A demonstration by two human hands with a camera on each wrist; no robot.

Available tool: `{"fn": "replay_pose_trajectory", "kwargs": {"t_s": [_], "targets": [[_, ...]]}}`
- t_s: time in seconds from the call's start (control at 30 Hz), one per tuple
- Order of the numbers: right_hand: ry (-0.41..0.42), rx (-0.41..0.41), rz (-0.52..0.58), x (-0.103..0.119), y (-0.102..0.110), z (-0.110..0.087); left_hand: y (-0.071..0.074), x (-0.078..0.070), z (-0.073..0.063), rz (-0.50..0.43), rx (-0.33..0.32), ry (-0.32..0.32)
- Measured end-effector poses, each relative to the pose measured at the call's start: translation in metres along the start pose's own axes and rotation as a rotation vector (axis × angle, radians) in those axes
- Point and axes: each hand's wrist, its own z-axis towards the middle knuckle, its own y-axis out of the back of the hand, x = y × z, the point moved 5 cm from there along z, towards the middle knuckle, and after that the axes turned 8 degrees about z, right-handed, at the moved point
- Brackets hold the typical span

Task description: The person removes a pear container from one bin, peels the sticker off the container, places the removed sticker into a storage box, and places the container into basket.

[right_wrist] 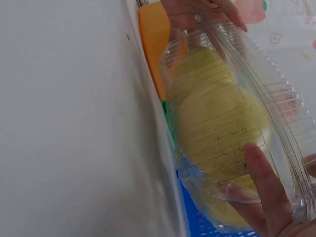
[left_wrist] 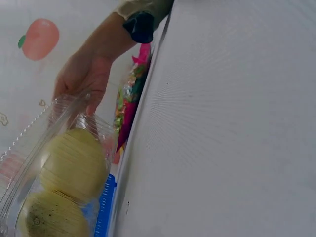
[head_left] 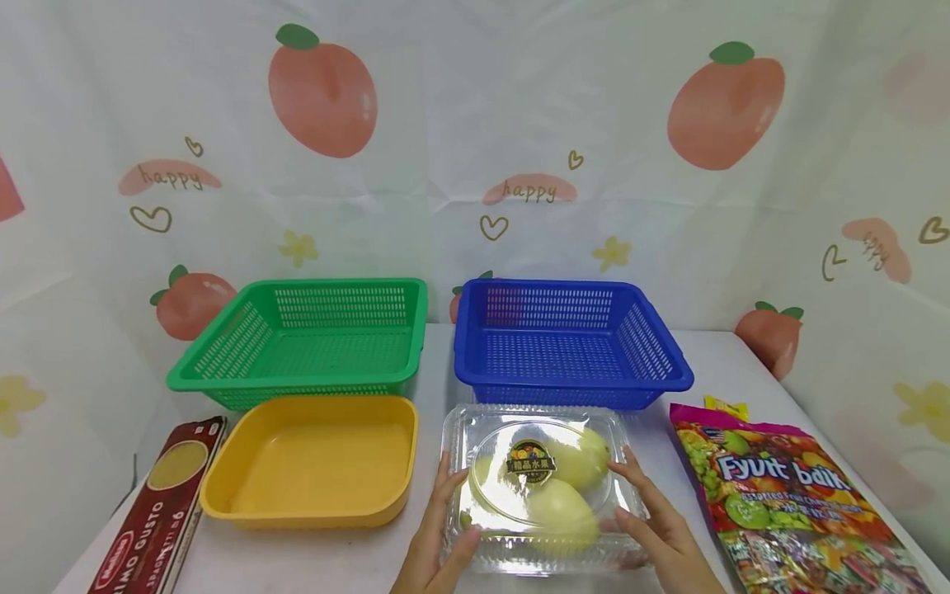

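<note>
Fingers (right_wrist: 264, 180): left hand (head_left: 434, 536) and right hand (head_left: 664, 532) grip the clear box (head_left: 549, 564) from opposite sides.
Clear box: held up in front of the blue basket (head_left: 571, 384), between yellow tub (head_left: 312, 520) and candy bag (head_left: 787, 495).
Inside: pale yellow fruits (head_left: 564, 511), beneath a dark sticker (head_left: 531, 464).

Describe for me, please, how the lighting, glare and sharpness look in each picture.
Head view: bright and fairly sharp, with white glare on the clear plastic box and glints on the candy bag; left wrist view: dimmer and softer, with faint fanned lines across the pale surface; right wrist view: also dim, with pale reflection streaks over the fruit.
</note>
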Motion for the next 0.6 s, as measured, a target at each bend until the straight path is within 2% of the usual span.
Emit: {"fn": "replay_pose_trajectory", "kwargs": {"t_s": [0.13, 0.33, 0.5, 0.6], "targets": [[-0.021, -0.014, 0.002, -0.004, -0.001, 0.002, 0.0, 0.002, -0.001, 0.021, -0.005, 0.005], [-0.004, -0.012, 0.008, -0.007, -0.002, 0.003, -0.004, 0.006, -0.001, -0.069, 0.01, 0.081], [-0.018, 0.016, 0.015, -0.011, -0.003, 0.004, -0.006, 0.01, -0.003, -0.087, 0.003, 0.101], [-0.03, -0.011, 0.014, -0.012, -0.004, 0.004, -0.006, 0.01, -0.003, -0.107, 0.006, 0.127]]}}
